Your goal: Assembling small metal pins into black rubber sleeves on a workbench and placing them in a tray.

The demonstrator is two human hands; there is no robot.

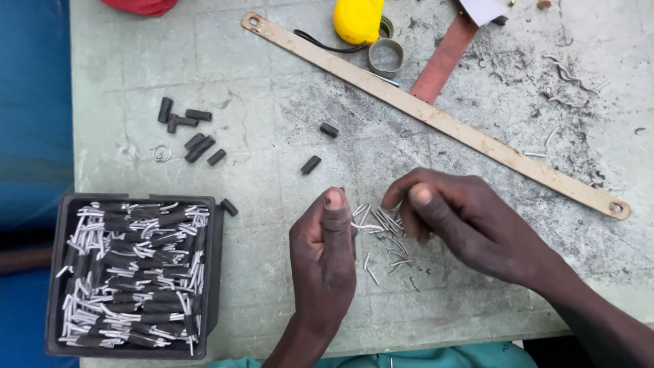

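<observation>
- My left hand [323, 242] is fisted, pinching thin white pins [368, 221]; loose grip risks dropping them.
- My right hand [453, 218], fingers curled, picks pins near the table [272, 88] centre; scattered ones [388, 255] could roll off the near edge.

No labels, signs or screens in view. The one container is a black plastic tray [211, 272], rectangular and open-topped, at the near left corner of the table, part-filled with short black tubes and thin white wire pieces. A small white card or paper corner [485, 9] shows at the top edge, its face unreadable.
</observation>
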